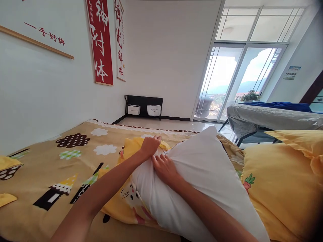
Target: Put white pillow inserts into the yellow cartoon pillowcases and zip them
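A white pillow (202, 161) lies partly inside a yellow pillowcase (126, 211) printed with a white rabbit face. The pillowcase covers the pillow's left end, and the white right part sticks out toward a raised corner. My left hand (150, 147) is closed at the mouth of the pillowcase, its fingers wrapped on the edge of the yellow cloth. Just below and to its right, my right hand (165, 168) has its fingers curled into the white pillow, bunching it into folds. What lies under the fingertips is partly hidden.
Beneath lies a tan patterned bedspread (83, 161). Yellow pillows (275, 181) rest at the right, and yellow cloth (7, 199) shows at the left edge. Beyond stand a low black rack (143, 101), a covered table (252, 116) and glass sliding doors (227, 80).
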{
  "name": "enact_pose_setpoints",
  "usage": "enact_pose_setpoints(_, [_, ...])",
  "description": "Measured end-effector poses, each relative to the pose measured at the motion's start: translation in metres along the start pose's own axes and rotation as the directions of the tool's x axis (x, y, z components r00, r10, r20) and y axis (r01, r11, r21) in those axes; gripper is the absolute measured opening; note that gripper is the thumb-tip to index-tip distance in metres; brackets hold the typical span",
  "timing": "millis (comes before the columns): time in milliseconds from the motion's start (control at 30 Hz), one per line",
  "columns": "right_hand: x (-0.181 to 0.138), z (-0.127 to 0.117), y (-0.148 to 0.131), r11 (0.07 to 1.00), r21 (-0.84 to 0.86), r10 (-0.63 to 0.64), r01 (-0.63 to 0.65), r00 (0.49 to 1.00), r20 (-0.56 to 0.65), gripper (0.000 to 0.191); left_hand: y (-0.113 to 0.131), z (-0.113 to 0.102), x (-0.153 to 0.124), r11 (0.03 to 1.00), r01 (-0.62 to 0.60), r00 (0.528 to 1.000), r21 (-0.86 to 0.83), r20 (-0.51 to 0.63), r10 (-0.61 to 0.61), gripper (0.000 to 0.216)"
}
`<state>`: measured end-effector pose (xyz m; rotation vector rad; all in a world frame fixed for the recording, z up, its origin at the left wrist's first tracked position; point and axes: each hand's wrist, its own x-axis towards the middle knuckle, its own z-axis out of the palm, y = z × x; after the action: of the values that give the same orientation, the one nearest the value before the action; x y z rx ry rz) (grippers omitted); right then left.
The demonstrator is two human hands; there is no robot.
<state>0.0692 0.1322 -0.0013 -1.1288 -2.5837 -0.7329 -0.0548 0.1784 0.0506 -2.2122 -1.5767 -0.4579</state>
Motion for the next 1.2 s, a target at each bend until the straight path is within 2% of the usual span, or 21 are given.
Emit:
enact_pose_setpoints(67, [0.002, 0.002, -0.004, 0.998, -0.008, -0.063, 0.063, 0.995, -0.084, 0.025, 0.005, -0.003, -0.001, 0.998, -0.018, 0.999, -0.057, -0.043, 0.015, 0.025])
enact_pose_setpoints(167, [0.003, 0.012, -0.004, 0.993, 0.002, -0.119, 0.121, 0.98, -0.162, 0.031, 0.008, 0.002, -0.006, 0.952, -0.044, 0.994, -0.302, -0.11, 0.011, 0.023])
enact_pose_setpoints(267, [-0.004, 0.013, 0.004, 0.993, 0.072, -0.084, 0.096, 0.984, -0.157, 0.028, 0.006, 0.01, -0.014, 0.851, -0.069, 0.993, -0.521, -0.119, 0.008, 0.02])
enact_pose_setpoints(333, [-0.012, 0.001, 0.017, 0.982, 0.174, -0.045, 0.074, 0.985, -0.164, 0.02, 0.002, 0.015, -0.022, 0.818, -0.071, 0.996, -0.571, -0.084, 0.028, 0.016])
enact_pose_setpoints(400, [-0.02, -0.019, 0.039, 0.965, 0.257, -0.007, 0.054, 0.983, -0.181, 0.026, -0.002, 0.017, -0.031, 0.832, -0.049, 0.999, -0.552, -0.015, 0.049, 0.015])
enact_pose_setpoints(467, [-0.026, -0.038, 0.068, 0.965, 0.262, 0.058, -0.017, 0.987, -0.15, 0.047, -0.005, 0.016, -0.042, 0.87, -0.038, 0.996, -0.491, 0.054, 0.074, 0.018])
enact_pose_setpoints(500, [-0.028, -0.044, 0.082, 0.967, 0.243, 0.103, -0.08, 0.991, -0.086, 0.058, -0.006, 0.014, -0.046, 0.89, -0.043, 0.993, -0.453, 0.078, 0.087, 0.019])
enact_pose_setpoints(567, [-0.027, -0.046, 0.101, 0.958, 0.196, 0.186, -0.208, 0.975, 0.123, 0.071, -0.005, 0.009, -0.05, 0.928, -0.05, 0.991, -0.369, 0.101, 0.093, 0.022])
enact_pose_setpoints(633, [-0.024, -0.038, 0.102, 0.945, 0.169, 0.221, -0.279, 0.929, 0.298, 0.062, -0.004, 0.003, -0.046, 0.962, -0.033, 0.993, -0.27, 0.103, 0.063, 0.022])
enact_pose_setpoints(667, [-0.022, -0.033, 0.096, 0.946, 0.165, 0.215, -0.28, 0.92, 0.329, 0.052, -0.004, 0.001, -0.041, 0.975, -0.021, 0.993, -0.219, 0.107, 0.046, 0.022])
enact_pose_setpoints(800, [-0.015, -0.023, 0.05, 0.97, 0.18, 0.111, -0.163, 0.957, 0.268, 0.01, -0.001, -0.003, -0.007, 0.995, -0.018, 0.983, -0.096, 0.183, 0.035, 0.018])
enact_pose_setpoints(900, [-0.01, -0.026, 0.024, 0.979, 0.199, 0.0, -0.036, 0.984, 0.176, 0.013, 0.012, -0.006, 0.02, 0.995, -0.024, 0.976, -0.1, 0.214, 0.045, 0.014])
enact_pose_setpoints(1000, [-0.005, -0.02, 0.015, 0.989, 0.139, -0.05, 0.047, 0.999, 0.015, 0.016, 0.035, -0.015, 0.032, 0.993, -0.031, 0.985, -0.112, 0.165, 0.049, 0.015])
enact_pose_setpoints(1100, [-0.004, -0.001, 0.025, 0.997, 0.062, 0.046, -0.041, 0.997, -0.068, 0.021, 0.051, -0.021, 0.022, 0.994, -0.035, 0.994, -0.104, 0.099, 0.046, 0.023])
enact_pose_setpoints(1200, [-0.008, 0.017, 0.052, 0.979, 0.028, 0.203, -0.201, 0.975, -0.094, 0.026, 0.042, -0.014, -0.004, 0.998, -0.042, 0.997, -0.039, 0.07, 0.044, 0.028])
